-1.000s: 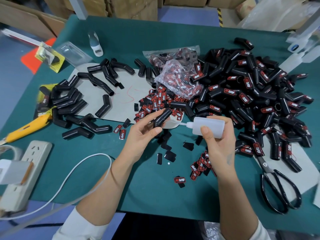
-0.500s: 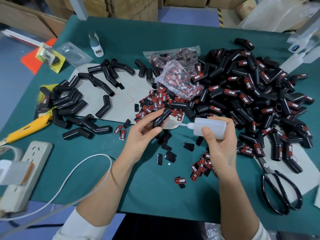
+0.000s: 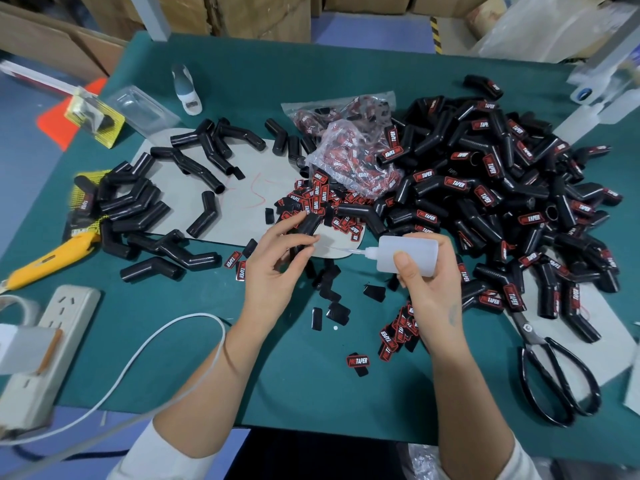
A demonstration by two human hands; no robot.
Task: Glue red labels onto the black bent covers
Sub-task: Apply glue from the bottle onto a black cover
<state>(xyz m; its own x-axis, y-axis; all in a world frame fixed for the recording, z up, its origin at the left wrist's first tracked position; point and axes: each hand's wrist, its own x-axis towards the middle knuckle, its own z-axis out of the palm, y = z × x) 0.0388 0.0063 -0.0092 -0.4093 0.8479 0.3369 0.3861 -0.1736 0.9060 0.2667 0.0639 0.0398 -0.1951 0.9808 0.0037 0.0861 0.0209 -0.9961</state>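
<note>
A worktop (image 3: 346, 74) covered in dark green felt filled most of the view. Beyond its far edge stood brown cardboard boxes (image 3: 263, 15), with a grey upright post (image 3: 157, 17) at the far left corner. The floor (image 3: 24, 161) off the left edge looked blue-grey. Past the far right corner lay what seemed to be clear plastic sheeting (image 3: 540, 29), blurred. Light was even and soft.

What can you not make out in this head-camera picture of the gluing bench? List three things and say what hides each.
1. Whether glue leaves the glue bottle: its fine nozzle tip is too thin to follow.
2. Most of the black bent cover in the left hand: the fingers hide it.
3. The power strip: cut off by the left edge.
</note>
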